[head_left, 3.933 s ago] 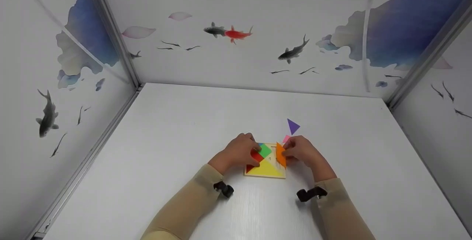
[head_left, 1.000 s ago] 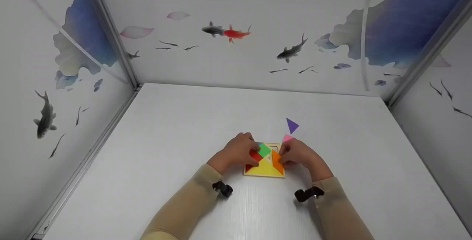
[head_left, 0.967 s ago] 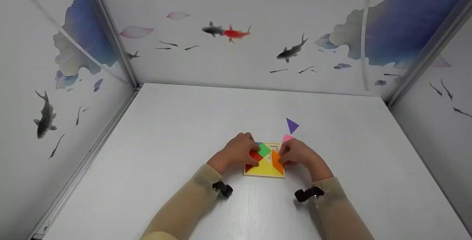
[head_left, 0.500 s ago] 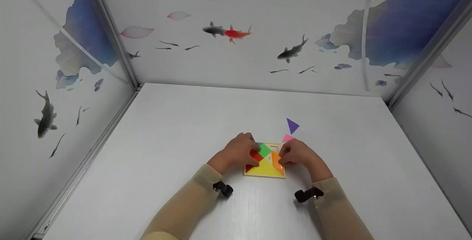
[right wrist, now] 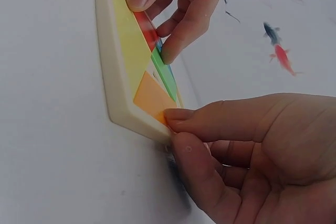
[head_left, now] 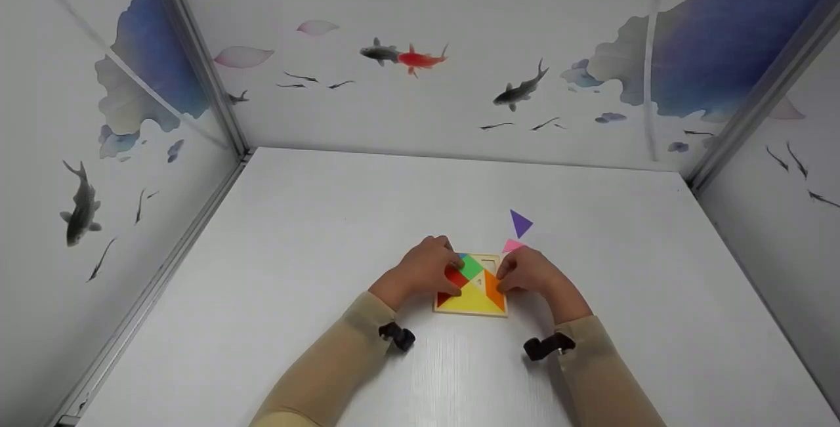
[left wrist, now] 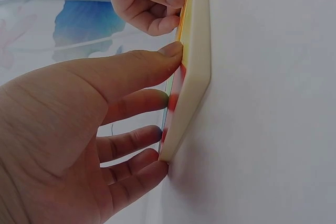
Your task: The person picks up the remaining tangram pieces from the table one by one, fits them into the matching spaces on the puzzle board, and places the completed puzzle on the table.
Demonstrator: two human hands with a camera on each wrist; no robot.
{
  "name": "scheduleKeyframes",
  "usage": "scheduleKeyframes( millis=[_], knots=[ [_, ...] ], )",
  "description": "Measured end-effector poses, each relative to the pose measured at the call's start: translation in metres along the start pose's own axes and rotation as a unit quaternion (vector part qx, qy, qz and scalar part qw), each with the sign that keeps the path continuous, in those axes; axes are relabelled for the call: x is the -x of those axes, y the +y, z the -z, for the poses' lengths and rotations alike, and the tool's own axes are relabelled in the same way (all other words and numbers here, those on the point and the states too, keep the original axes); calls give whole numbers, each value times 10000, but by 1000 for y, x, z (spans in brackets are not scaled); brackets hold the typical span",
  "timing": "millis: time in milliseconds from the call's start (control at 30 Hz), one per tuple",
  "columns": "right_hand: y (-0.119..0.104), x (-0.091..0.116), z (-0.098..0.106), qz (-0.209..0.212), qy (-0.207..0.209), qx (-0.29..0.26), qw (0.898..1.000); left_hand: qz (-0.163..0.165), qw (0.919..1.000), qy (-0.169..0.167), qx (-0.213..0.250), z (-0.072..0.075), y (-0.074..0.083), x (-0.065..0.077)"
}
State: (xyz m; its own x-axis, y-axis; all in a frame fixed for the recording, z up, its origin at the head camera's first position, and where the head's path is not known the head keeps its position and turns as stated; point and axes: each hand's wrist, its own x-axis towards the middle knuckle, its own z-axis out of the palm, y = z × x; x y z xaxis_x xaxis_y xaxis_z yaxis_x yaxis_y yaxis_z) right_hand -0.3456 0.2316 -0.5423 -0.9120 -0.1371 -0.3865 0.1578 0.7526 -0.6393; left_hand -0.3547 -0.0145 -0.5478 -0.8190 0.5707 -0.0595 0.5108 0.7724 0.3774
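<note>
orange piece (head_left: 493,291) lowered to tray (head_left: 470,313) edge, right hand (head_left: 533,275) pinching it, left hand (head_left: 423,271) spread-fingered, corner slot (head_left: 490,262) bare

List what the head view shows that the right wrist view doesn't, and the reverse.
Only the head view: the purple triangle and pink piece lying beyond the tray, plus both sleeves, left and right.

Only the right wrist view: the inner side of the right hand, and a close look at the tray's outer side.

Both: both hands at the tray, the left hand included; the yellow piece, red piece, green piece and orange piece; the white table; and the red painted fish.
</note>
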Motion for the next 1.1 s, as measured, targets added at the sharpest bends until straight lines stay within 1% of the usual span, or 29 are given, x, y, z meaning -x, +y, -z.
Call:
scheduleKeyframes(
  millis=[267,500,700,900,1100],
  knots=[
    [1,-2,0,-72,-28,-83,9999,-33,10000,-2,0,0,0,0],
    [3,-2,-1,90,16,3,10000,-50,9999,-23,99,0,-1,0],
    [1,-1,0,-14,-32,-45,10000,-58,10000,-12,72,-1,-1,-1],
    [1,-1,0,-87,-44,-38,9999,17,10000,-43,83,-3,-3,-3],
    [1,-1,0,-92,-19,-69,9999,-30,10000,-28,32,-4,-5,-4]
  ],
)
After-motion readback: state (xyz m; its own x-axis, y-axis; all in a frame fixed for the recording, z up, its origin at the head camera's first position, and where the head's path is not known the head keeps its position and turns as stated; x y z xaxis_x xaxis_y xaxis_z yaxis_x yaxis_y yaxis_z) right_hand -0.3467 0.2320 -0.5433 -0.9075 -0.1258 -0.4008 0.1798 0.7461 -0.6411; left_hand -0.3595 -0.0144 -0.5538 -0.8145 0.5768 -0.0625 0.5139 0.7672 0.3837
